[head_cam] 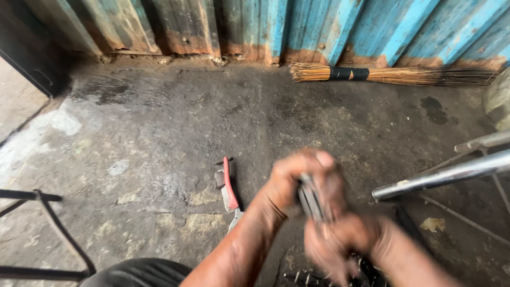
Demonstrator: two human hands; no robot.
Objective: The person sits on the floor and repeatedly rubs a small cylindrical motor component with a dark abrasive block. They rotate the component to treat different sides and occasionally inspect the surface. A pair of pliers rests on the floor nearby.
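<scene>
From the head view, the left hand and the right hand close together on a slim grey metal tool, blurred, low and right of centre. Judged from this, a firm two-handed grip suits it best. A red-handled wire brush lies just left on the stained concrete floor; a straw broom rests far off by the blue corrugated wall.

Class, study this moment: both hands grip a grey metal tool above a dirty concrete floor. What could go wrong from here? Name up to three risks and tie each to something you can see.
1. Both bare hands, left hand and right hand, clasp the grey metal tool; grimy skin could slip.
2. The red-handled tool lies loose on the floor nearby; it might be knelt on.
3. The shiny metal tube juts close to the right forearm.
</scene>
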